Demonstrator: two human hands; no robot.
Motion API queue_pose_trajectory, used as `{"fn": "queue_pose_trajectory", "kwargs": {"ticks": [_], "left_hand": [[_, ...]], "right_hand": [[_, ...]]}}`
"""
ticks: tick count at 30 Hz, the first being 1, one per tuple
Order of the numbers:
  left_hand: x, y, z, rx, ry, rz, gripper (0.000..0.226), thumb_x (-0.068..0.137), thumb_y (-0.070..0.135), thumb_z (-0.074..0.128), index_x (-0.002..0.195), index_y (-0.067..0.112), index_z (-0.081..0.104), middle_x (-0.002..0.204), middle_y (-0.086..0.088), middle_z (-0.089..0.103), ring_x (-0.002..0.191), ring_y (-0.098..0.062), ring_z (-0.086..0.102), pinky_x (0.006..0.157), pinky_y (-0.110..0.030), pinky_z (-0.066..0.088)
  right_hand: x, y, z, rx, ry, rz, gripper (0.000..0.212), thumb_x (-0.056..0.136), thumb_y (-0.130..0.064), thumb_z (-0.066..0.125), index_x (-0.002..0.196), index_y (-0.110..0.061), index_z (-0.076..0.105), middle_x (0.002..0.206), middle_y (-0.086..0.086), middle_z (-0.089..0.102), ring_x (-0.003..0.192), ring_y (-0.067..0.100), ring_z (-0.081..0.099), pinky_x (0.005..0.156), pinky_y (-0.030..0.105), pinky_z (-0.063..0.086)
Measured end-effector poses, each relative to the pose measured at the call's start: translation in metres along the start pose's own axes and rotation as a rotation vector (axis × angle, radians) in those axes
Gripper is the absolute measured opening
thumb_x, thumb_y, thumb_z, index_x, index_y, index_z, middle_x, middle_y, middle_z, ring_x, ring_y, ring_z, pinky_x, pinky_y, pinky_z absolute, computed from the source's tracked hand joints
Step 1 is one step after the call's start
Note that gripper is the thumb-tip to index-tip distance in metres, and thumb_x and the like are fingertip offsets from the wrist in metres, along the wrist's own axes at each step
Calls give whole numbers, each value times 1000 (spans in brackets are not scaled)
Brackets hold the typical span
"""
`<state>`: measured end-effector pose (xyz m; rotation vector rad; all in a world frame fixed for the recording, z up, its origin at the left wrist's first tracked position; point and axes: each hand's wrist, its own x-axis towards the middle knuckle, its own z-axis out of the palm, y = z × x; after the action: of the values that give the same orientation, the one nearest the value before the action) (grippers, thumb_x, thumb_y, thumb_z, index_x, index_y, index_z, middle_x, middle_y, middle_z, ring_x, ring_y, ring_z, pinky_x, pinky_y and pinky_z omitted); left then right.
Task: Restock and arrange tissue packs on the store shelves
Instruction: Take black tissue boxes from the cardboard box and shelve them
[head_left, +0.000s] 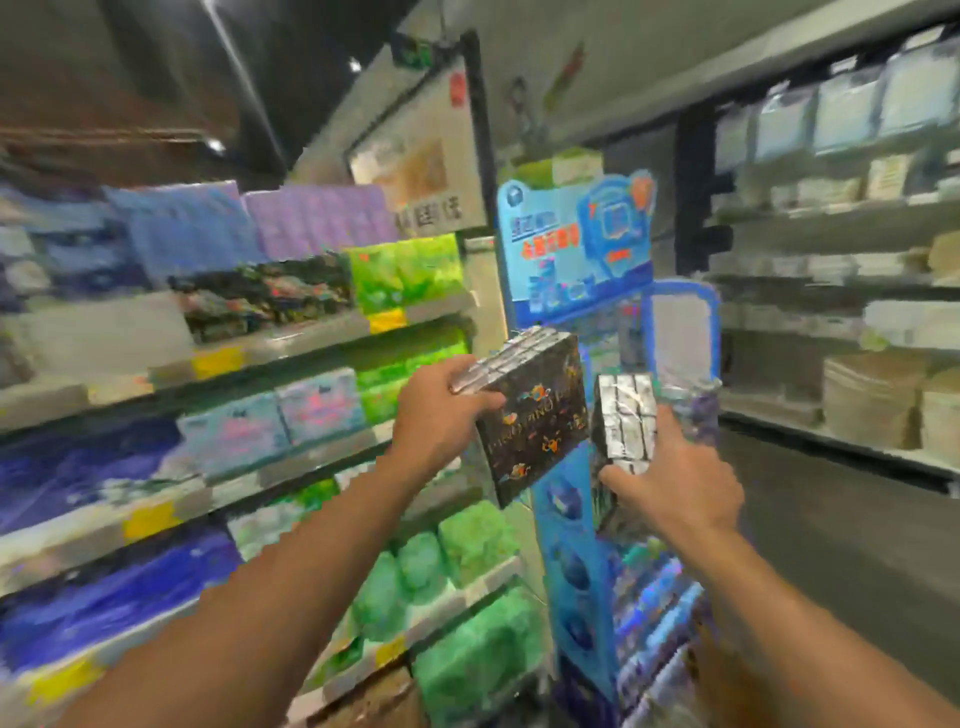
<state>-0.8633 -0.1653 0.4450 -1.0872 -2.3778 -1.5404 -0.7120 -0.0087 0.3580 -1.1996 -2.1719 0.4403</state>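
Head view: left hand (441, 410) and right hand (675, 478) each grip a dark pack (535, 415), (623, 421), fingers curled around them, raised beside the shelves (311, 332), apparently for restocking.

Store aisle, dim, blurry. Dark ceiling (171, 62) w/ strip light (234, 57). Grey floor (831, 519) at rt. Blue display stand (571, 244) centre. Poster board (415, 156) behind. Pale wall shelving (831, 228) rt side.

Both forearms are showing bare from elbow to wrist, with no sleeve reaching into view. The left hand (441, 410) and right hand (675, 480) are wearing no gloves.
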Motion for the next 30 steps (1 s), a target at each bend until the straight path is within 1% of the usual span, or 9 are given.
{"fn": "queue_pose_trajectory", "kwargs": {"ticks": [3, 5, 7, 12, 19, 23, 26, 28, 30], "left_hand": [[39, -42, -88, 126, 204, -46, 61, 67, 34, 84, 125, 22, 68, 118, -5, 71, 105, -21, 65, 94, -34, 51], [63, -66, -140, 165, 328, -57, 60, 66, 37, 82, 123, 27, 69, 113, -1, 72, 101, -22, 67, 87, -31, 52], [84, -86, -187, 217, 425, -58, 50, 74, 28, 82, 123, 26, 69, 105, 2, 72, 96, -18, 66, 79, -24, 47], [146, -138, -284, 388, 706, -96, 42, 83, 43, 70, 123, 32, 68, 121, -5, 67, 108, -25, 63, 96, -42, 51], [248, -197, -376, 729, 910, -265, 49, 91, 55, 58, 133, 31, 61, 133, -17, 43, 113, -39, 52, 100, -46, 43], [316, -236, -403, 802, 854, -331, 60, 87, 64, 59, 126, 19, 64, 141, -19, 40, 122, -40, 45, 94, -49, 45], [356, -267, -409, 891, 625, -413, 79, 72, 81, 60, 116, 15, 63, 143, -20, 41, 125, -39, 44, 85, -44, 46], [371, -286, -410, 984, 444, -425, 71, 72, 78, 64, 103, 13, 59, 137, -18, 49, 124, -36, 46, 87, -40, 45], [383, -297, -415, 913, 412, -382, 57, 76, 64, 72, 105, 16, 62, 131, -16, 55, 124, -35, 48, 88, -39, 47]], "right_hand": [[26, -107, 41, 87, -23, -201, 78, 68, -61, 66, 134, -30, 40, 98, 17, 69, 93, 37, 67, 73, 40, 50], [42, -173, 64, 173, -27, -325, 77, 69, -61, 66, 136, -30, 41, 97, 17, 70, 92, 38, 66, 72, 40, 50], [57, -237, 83, 241, -26, -444, 79, 72, -60, 64, 142, -33, 37, 100, 17, 70, 94, 39, 66, 71, 40, 49], [88, -375, 118, 351, 9, -662, 79, 78, -54, 62, 147, -33, 32, 102, 14, 69, 94, 39, 65, 68, 39, 45], [124, -511, 167, 395, 16, -767, 66, 81, -57, 59, 139, -29, 42, 104, 18, 67, 96, 41, 62, 68, 38, 40], [141, -564, 191, 452, 45, -741, 56, 80, -52, 59, 132, -35, 50, 102, 14, 67, 98, 41, 62, 71, 39, 42], [154, -595, 206, 434, 46, -715, 49, 80, -50, 58, 127, -35, 58, 107, 9, 69, 101, 37, 62, 71, 38, 40], [162, -610, 212, 417, 55, -702, 47, 81, -52, 58, 125, -35, 62, 114, 6, 68, 105, 34, 62, 73, 38, 42], [168, -618, 214, 412, 63, -696, 47, 81, -55, 59, 124, -37, 63, 115, 3, 68, 106, 31, 61, 75, 38, 45]]}}
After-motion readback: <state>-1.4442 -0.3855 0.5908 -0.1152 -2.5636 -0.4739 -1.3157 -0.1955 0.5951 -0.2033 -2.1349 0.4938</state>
